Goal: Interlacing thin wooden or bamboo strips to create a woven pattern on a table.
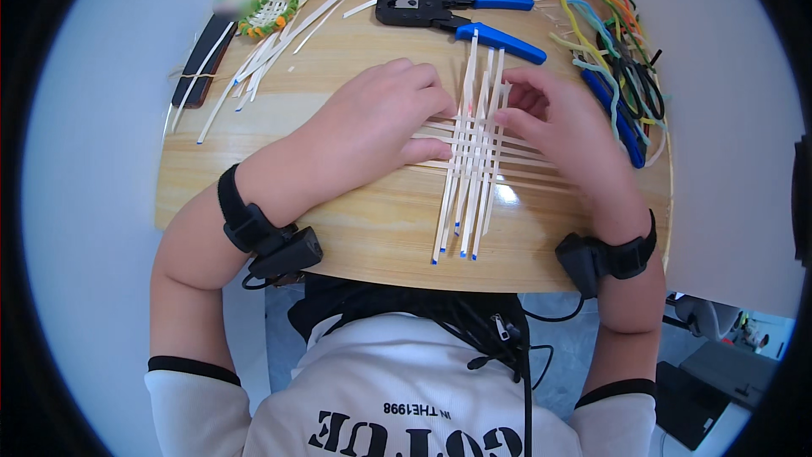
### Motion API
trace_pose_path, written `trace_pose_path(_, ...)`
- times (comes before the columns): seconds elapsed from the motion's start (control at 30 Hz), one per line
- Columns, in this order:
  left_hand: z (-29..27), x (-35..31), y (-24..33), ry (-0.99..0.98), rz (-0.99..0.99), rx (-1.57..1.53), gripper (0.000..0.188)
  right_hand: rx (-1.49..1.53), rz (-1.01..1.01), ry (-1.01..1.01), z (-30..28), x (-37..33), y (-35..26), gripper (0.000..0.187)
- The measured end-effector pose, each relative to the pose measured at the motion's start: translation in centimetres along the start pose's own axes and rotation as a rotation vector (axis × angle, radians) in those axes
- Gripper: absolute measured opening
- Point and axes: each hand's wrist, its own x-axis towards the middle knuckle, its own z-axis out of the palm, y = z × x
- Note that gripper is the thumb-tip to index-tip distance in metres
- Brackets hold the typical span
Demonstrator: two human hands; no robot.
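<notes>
A small lattice of pale flat strips (470,151) lies on the table in front of me, upright strips crossing over and under sideways ones. Several strip ends carry blue tips. My left hand (397,114) grips the lattice's left side, its thumb and bent fingers pressing on the strips. At the upper right of the lattice, my right hand (545,110) has thumb and forefinger pinched on an upright pale strip (506,95); the other fingers curl behind. The right palm and wrist cover the right ends of some sideways strips.
Beyond the lattice lies a black crimping tool with blue handles (457,13). Loose strips (288,42), a dark strip-bound block (203,63) and a round green-and-yellow woven piece (271,13) sit far left. Coloured fuzzy stems (592,17) and blue-handled pliers (622,118) lie at right.
</notes>
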Motion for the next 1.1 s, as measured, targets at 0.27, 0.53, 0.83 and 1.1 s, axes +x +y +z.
trace_pose_path(0.27,-0.4,-0.2,0.1,-0.011,-0.047,0.047,0.034,-0.344,-0.212,-0.135,-2.2,-1.1,-0.7,0.035)
trace_pose_path(0.53,-0.5,-0.1,0.2,-0.017,-0.027,0.027,0.032,-0.397,-0.183,-0.108,-1.1,-1.9,-1.9,0.022)
trace_pose_path(0.83,-0.4,0.0,0.3,-0.017,-0.025,0.024,0.031,-0.406,-0.188,-0.101,-0.6,-2.1,-2.1,0.020)
trace_pose_path(1.1,-0.5,0.0,0.6,-0.031,-0.014,0.042,0.027,-0.401,-0.197,-0.088,-0.5,-2.0,-2.4,0.019)
